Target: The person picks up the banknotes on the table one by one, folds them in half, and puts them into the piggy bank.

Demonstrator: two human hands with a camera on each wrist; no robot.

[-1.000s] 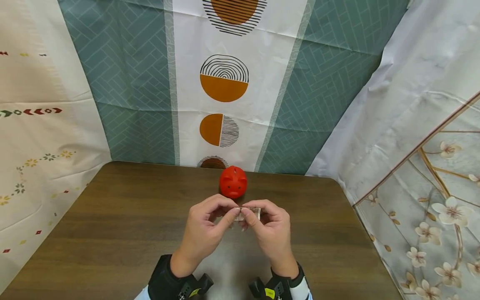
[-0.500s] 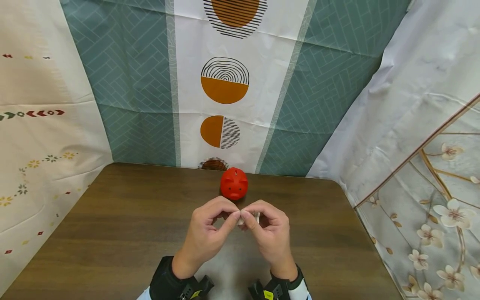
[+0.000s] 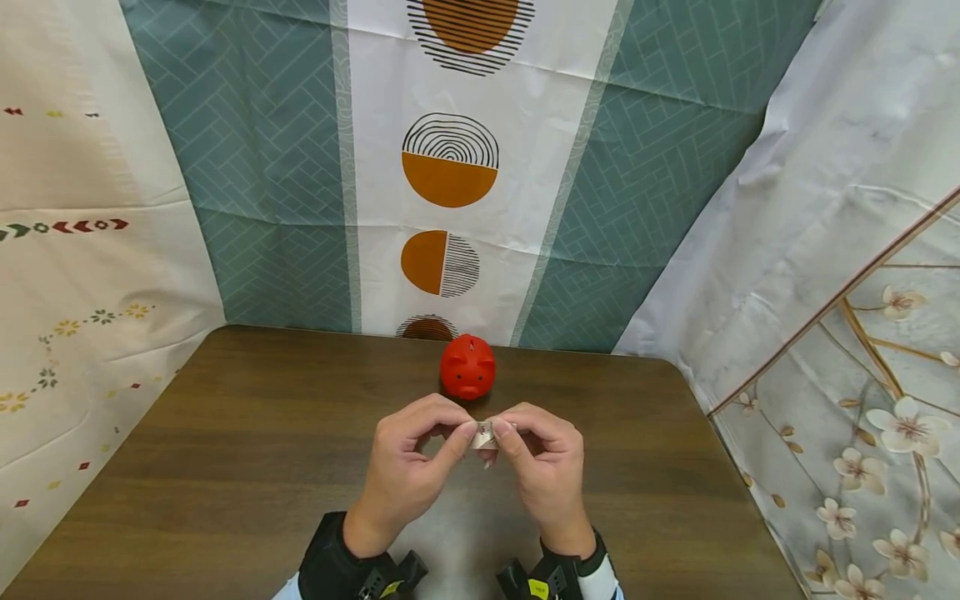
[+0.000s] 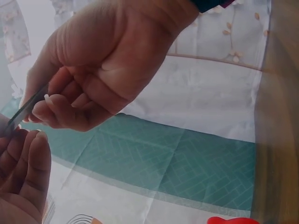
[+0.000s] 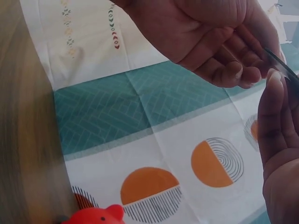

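In the head view, a small folded banknote (image 3: pixel 483 436), pale with printed marks, is held up over the table between both hands. The left hand (image 3: pixel 408 479) pinches its left end between thumb and fingertips. Its right end is pinched the same way by the right hand (image 3: pixel 549 479), whose fingers partly cover it. Both wrist views show the banknote (image 4: pixel 24 108) edge-on as a thin dark strip between the fingertips. A red piggy bank (image 3: pixel 468 367) stands just beyond the hands, snout toward them, slot on top.
The brown wooden table (image 3: pixel 262 450) reaches back to a green and white patterned cloth (image 3: pixel 285 167). A cream curtain (image 3: pixel 97 275) hangs along the left, a white floral curtain (image 3: pixel 847 275) along the right. Black camera straps (image 3: pixel 558 575) circle the wrists.
The banknote has gone from a longer flat strip to a shorter piece between the fingertips. Fingers have shifted along it while the hands stay nearly in place. The piggy bank stands still.
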